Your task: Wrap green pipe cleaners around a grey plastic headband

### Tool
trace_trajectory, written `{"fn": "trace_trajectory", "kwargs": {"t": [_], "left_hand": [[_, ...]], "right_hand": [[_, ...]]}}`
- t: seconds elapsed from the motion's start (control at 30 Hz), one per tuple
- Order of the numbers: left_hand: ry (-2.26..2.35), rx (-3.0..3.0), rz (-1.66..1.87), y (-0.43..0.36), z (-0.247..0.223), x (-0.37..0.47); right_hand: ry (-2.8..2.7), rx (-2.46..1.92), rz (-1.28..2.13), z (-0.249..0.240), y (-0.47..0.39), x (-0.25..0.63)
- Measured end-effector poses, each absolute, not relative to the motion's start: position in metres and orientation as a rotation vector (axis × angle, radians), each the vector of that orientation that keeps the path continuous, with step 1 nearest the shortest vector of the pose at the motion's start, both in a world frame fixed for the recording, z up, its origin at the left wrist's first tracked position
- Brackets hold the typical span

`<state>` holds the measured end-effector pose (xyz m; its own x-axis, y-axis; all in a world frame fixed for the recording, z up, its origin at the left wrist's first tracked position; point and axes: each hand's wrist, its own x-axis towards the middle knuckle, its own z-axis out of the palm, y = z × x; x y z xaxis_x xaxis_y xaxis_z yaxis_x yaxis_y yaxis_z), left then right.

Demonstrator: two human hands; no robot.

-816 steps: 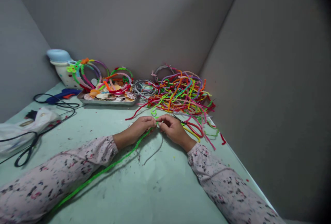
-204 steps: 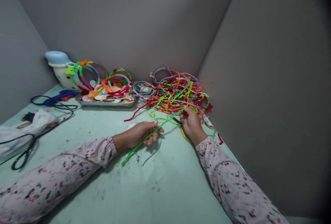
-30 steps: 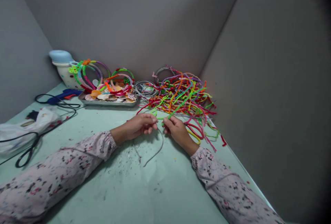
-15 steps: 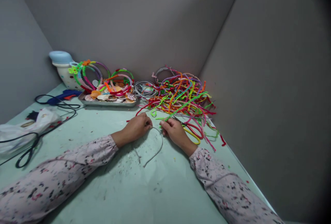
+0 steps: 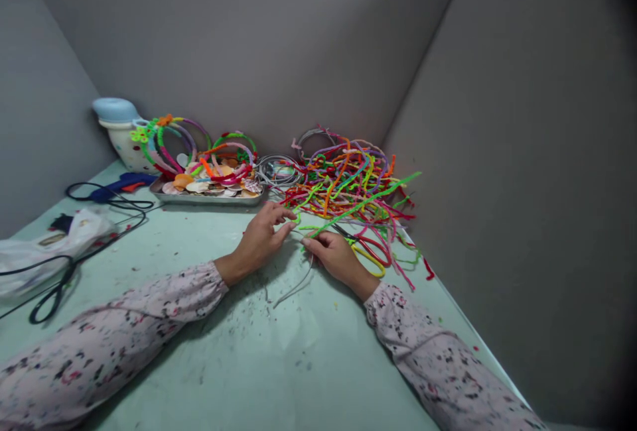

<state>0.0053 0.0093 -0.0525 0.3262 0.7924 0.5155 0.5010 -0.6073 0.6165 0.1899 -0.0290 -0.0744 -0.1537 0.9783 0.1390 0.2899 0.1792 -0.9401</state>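
Green pipe cleaner [image 5: 365, 204], head view: lower end pinched between thumb and fingers of right hand [image 5: 337, 257], rest slants up to the right, across the front of the multicolored pipe cleaner pile [image 5: 343, 166]. Grey wire [image 5: 294, 290] hangs below the right fingertips, curving down left. Left hand [image 5: 260, 239] just beside, fingers loosely spread, thumb apart; can't tell if it touches the wire. Scissors [image 5: 369, 241] lie by right hand, red and yellow handles. Metal tray [image 5: 209, 200] of shells sits behind left hand.
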Motion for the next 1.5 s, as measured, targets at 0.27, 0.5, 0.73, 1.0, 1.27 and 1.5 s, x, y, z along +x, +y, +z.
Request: {"fn": "trace_trajectory", "kwargs": {"t": [0.27, 0.5, 0.73, 1.0, 1.27, 1.5], "left_hand": [[0.942, 2.261, 0.976, 0.003, -0.050, 0.013], [1.077, 2.120, 0.972, -0.001, -0.045, 0.014], [1.101, 1.810, 0.898, 0.000, -0.055, 0.018], [0.985, 1.465, 0.741, -0.004, -0.058, 0.024], [0.988, 1.323, 0.711, -0.005, -0.056, 0.021], [1.050, 1.388, 0.723, -0.002, -0.063, 0.021]], "right_hand": [[-1.620, -1.252, 1.049, -0.071, -0.029, 0.189], [-1.558, -1.249, 1.068, -0.078, -0.025, 0.192], [-1.457, -1.291, 0.973, -0.074, -0.022, 0.193], [-1.427, -1.271, 0.950, -0.077, -0.023, 0.191], [-1.423, -1.260, 0.896, -0.079, -0.023, 0.191], [-1.451, -1.262, 0.863, -0.077, -0.024, 0.190]]}}
